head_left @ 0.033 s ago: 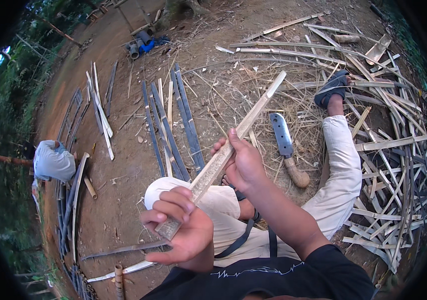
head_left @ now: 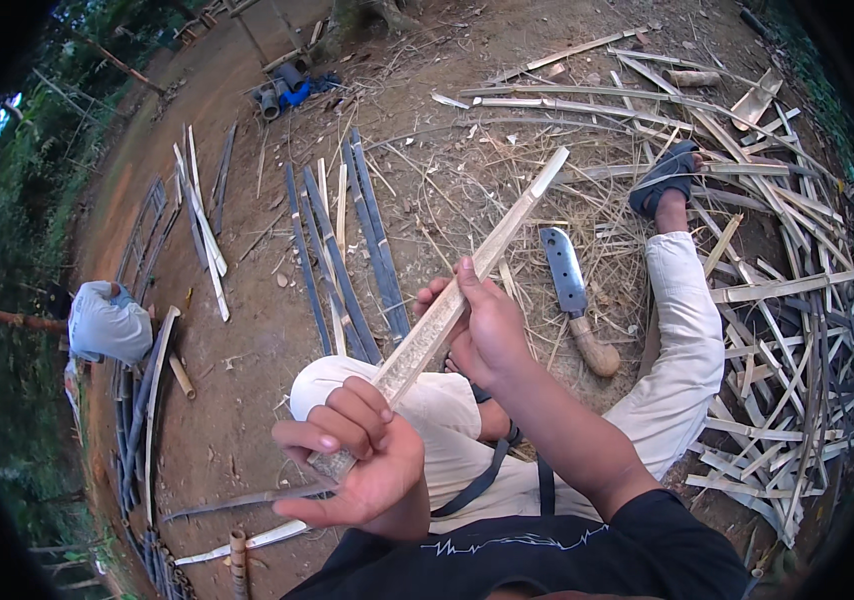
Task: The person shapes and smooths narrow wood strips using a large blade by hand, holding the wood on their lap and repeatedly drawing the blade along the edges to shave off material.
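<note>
A split bamboo strip (head_left: 487, 255), pale with a rough inner face, slants over my lap from lower left to upper right. My right hand (head_left: 487, 325) grips it near the middle, thumb along the top. At its lower end my left hand (head_left: 362, 450) has its fingers curled over the strip, with the thumb held apart; part of that end is hidden behind the fingers. To the right of my right hand, a broad-bladed knife (head_left: 564, 270) with holes in the blade and a rounded wooden handle lies on the ground.
A tangled heap of bamboo strips (head_left: 787, 370) covers the right side. Dark-skinned bamboo slats (head_left: 372, 240) lie ahead. My sandalled foot (head_left: 667, 180) is stretched out at the right. Another person (head_left: 112, 323) in a pale shirt bends at the far left, near more bamboo (head_left: 152, 400).
The fingers of my left hand have curled a little more and its thumb has shifted slightly left. The strip's far end has dipped very slightly. My right hand is nearly still.
</note>
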Motion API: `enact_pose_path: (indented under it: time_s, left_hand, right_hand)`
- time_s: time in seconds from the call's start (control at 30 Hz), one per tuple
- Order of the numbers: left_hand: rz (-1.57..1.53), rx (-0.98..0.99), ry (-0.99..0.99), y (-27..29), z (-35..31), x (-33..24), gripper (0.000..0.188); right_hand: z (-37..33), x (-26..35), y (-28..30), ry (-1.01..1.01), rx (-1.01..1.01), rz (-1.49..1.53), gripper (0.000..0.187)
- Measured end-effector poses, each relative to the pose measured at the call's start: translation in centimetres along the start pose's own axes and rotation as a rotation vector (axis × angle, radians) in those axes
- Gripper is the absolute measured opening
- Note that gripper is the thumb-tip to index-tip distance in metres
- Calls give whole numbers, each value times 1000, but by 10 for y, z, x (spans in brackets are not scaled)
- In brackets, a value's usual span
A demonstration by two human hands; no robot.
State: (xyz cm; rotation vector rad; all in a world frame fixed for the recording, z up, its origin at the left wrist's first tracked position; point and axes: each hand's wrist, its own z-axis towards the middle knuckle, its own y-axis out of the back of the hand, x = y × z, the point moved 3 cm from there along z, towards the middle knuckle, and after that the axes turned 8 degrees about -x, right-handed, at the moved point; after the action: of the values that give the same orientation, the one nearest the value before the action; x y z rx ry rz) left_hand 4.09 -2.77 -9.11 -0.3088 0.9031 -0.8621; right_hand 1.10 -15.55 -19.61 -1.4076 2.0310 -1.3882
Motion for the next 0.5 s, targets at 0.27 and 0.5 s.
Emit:
enact_pose_path:
  time_s: [0.27, 0.5]
  left_hand:
    - [-82, 27, 18, -23, 61, -29, 49]
    - [-80, 6, 61, -19, 56, -2, 52]
  right_hand:
    - [68, 75, 276, 711, -608, -2005, 68]
    - [83, 74, 336, 328, -718, -2182, 66]
